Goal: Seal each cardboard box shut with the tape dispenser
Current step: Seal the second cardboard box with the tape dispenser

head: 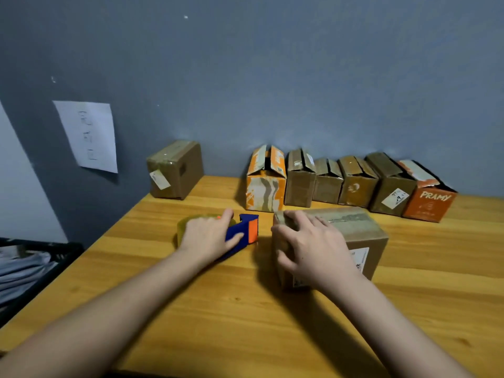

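A blue and orange tape dispenser (245, 231) with a yellowish tape roll lies on the wooden table (245, 309). My left hand (208, 236) rests over it, fingers curled round its body. Just to the right stands a brown cardboard box (360, 233) with tape along its top seam. My right hand (308, 244) grips the box's near left corner, fingers spread over the top and thumb on the side.
Several boxes with loose top flaps line the wall, from an orange and white one (266, 186) to an orange PRAMY box (428, 199). A taped box (176, 170) stands apart at the back left. A paper sheet (87, 136) hangs on the wall.
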